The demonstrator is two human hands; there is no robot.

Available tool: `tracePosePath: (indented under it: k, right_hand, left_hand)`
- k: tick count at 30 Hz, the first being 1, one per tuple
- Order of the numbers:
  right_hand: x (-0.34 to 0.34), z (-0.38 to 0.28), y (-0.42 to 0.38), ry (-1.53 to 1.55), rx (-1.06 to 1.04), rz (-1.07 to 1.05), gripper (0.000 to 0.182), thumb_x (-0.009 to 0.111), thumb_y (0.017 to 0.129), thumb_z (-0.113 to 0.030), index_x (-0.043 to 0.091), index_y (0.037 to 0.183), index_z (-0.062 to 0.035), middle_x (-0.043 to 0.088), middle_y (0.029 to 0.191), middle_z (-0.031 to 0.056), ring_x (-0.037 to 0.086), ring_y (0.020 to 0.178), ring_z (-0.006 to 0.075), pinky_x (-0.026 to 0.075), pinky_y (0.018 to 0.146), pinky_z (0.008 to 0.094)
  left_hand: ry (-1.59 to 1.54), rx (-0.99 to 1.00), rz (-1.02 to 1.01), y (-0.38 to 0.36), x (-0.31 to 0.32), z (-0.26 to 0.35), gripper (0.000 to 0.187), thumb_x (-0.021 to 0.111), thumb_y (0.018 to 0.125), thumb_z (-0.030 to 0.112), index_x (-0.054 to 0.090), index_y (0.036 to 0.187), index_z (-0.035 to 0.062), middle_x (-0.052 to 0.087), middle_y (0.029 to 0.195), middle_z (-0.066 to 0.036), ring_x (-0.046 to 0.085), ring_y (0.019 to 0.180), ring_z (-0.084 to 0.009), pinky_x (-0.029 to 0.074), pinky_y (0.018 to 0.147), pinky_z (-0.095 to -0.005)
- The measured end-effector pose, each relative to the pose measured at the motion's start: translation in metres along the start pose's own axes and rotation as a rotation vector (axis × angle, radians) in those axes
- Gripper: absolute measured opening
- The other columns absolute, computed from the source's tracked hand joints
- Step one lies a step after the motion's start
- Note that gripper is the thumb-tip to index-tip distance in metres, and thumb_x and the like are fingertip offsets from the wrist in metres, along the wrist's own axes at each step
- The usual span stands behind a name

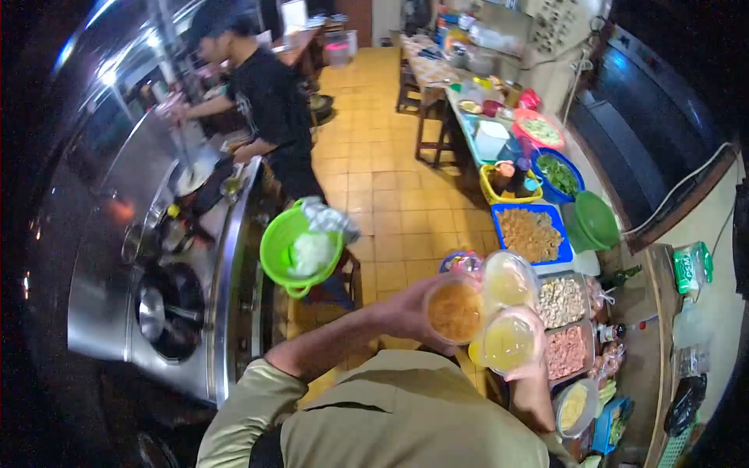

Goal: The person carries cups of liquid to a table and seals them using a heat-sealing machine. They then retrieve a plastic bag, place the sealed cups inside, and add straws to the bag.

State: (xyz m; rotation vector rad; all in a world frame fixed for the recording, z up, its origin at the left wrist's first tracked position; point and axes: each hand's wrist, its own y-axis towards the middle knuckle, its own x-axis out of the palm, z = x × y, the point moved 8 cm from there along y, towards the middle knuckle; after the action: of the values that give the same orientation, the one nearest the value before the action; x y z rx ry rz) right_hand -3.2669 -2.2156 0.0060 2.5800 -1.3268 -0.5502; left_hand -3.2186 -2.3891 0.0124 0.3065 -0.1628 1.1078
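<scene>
Closest to the lens is the person's own olive-khaki shirt front (406,413), and just above it three clear round plastic tubs are bunched together, touching one another. The left hand (409,312) curls round the tub of orange-brown sauce (456,311), fingers closed on its side. The right hand (524,366) cups the tub of pale yellow liquid (509,342) from below, largely hidden behind it; the third tub of yellowish liquid (509,279) sits on top between them, and which hand bears it cannot be told. To the left, a bright green plastic colander (292,248) holding white shreds stands at the edge of the steel cooking range (195,327). Further off, a person in a black shirt (269,97) works at the range. On the right, a blue tray of fried bits (530,234) lies on a long counter.
</scene>
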Motion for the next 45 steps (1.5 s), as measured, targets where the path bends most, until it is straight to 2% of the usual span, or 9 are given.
tracePosePath:
  k: [8, 10, 11, 18, 22, 25, 29, 36, 45]
  right_hand:
    - [-0.023, 0.112, 0.221, -0.021, -0.116, -0.099, 0.069, 0.077, 0.053, -0.043, 0.062, 0.104, 0.0008, 0.062, 0.104, 0.0112, 0.058, 0.097, 0.0236, 0.044, 0.087, 0.0367]
    - [-0.028, 0.144, 0.279, -0.026, -0.13, -0.127, 0.07, 0.078, 0.053, -0.044, 0.062, 0.104, 0.0008, 0.062, 0.104, 0.0111, 0.058, 0.097, 0.0236, 0.044, 0.088, 0.0369]
    - [-0.032, 0.155, 0.313, -0.022, -0.129, -0.137, 0.07, 0.078, 0.053, -0.044, 0.062, 0.104, 0.0008, 0.062, 0.104, 0.0111, 0.058, 0.097, 0.0236, 0.044, 0.088, 0.0369]
    - [-0.018, 0.233, 0.538, 0.039, -0.093, -0.243, 0.073, 0.079, 0.052, -0.046, 0.062, 0.105, 0.0007, 0.062, 0.104, 0.0108, 0.058, 0.097, 0.0237, 0.044, 0.088, 0.0376]
    - [0.003, 0.275, 0.651, 0.053, -0.072, -0.268, 0.074, 0.079, 0.051, -0.047, 0.062, 0.105, 0.0007, 0.062, 0.103, 0.0107, 0.058, 0.097, 0.0237, 0.043, 0.089, 0.038]
    - [0.026, 0.298, 0.744, 0.057, -0.067, -0.272, 0.075, 0.08, 0.051, -0.048, 0.062, 0.105, 0.0006, 0.063, 0.103, 0.0106, 0.058, 0.097, 0.0238, 0.043, 0.089, 0.0382]
    - [0.052, 0.314, 0.857, 0.056, -0.057, -0.266, 0.077, 0.08, 0.05, -0.049, 0.062, 0.106, 0.0006, 0.063, 0.103, 0.0104, 0.058, 0.097, 0.0238, 0.043, 0.09, 0.0386]
    - [0.073, 0.361, 1.035, 0.044, -0.086, -0.251, 0.079, 0.081, 0.049, -0.051, 0.061, 0.106, 0.0005, 0.063, 0.102, 0.0102, 0.058, 0.097, 0.0239, 0.043, 0.09, 0.0393]
    - [0.075, 0.434, 1.274, 0.029, -0.124, -0.293, 0.083, 0.083, 0.048, -0.053, 0.061, 0.107, 0.0004, 0.063, 0.102, 0.0099, 0.058, 0.096, 0.0239, 0.042, 0.091, 0.0401]
  left_hand:
    - [-0.066, -0.01, 0.091, 0.141, -0.194, 0.009, 0.088, 0.09, 0.06, 0.011, 0.043, 0.134, 0.0054, 0.033, 0.148, -0.008, 0.035, 0.133, -0.0168, 0.03, 0.11, -0.0354]
    - [-0.071, 0.083, 0.102, 0.171, -0.247, 0.006, 0.087, 0.089, 0.06, 0.01, 0.043, 0.133, 0.0051, 0.032, 0.148, -0.007, 0.035, 0.132, -0.0174, 0.031, 0.11, -0.036]
    - [0.119, 0.071, 0.138, 0.185, -0.277, 0.012, 0.088, 0.089, 0.06, 0.009, 0.042, 0.134, 0.0047, 0.033, 0.148, -0.008, 0.036, 0.131, -0.0182, 0.031, 0.11, -0.0361]
    - [0.202, 0.139, 0.316, 0.275, -0.448, 0.061, 0.093, 0.089, 0.056, 0.007, 0.039, 0.135, 0.0023, 0.035, 0.147, -0.009, 0.039, 0.129, -0.0179, 0.033, 0.109, -0.0363]
    - [0.198, 0.198, 0.309, 0.324, -0.554, 0.089, 0.093, 0.089, 0.054, 0.006, 0.041, 0.134, 0.0035, 0.034, 0.147, -0.01, 0.037, 0.131, -0.0178, 0.033, 0.109, -0.0367]
    - [0.145, 0.129, 0.318, 0.36, -0.641, 0.108, 0.093, 0.091, 0.053, 0.012, 0.043, 0.132, 0.007, 0.032, 0.148, -0.011, 0.035, 0.133, -0.0202, 0.032, 0.11, -0.0373]
    - [0.201, 0.199, 0.23, 0.412, -0.742, 0.152, 0.092, 0.092, 0.055, 0.018, 0.042, 0.132, 0.0089, 0.032, 0.147, -0.013, 0.033, 0.134, -0.0223, 0.03, 0.111, -0.0382]
    - [0.314, 0.185, 0.222, 0.501, -0.917, 0.188, 0.096, 0.093, 0.053, 0.018, 0.042, 0.134, 0.0066, 0.033, 0.147, -0.013, 0.034, 0.134, -0.0219, 0.03, 0.111, -0.0382]
    - [0.235, 0.202, 0.246, 0.622, -1.124, 0.252, 0.09, 0.092, 0.055, 0.018, 0.044, 0.129, 0.0064, 0.036, 0.145, -0.015, 0.036, 0.133, -0.0223, 0.031, 0.111, -0.0372]
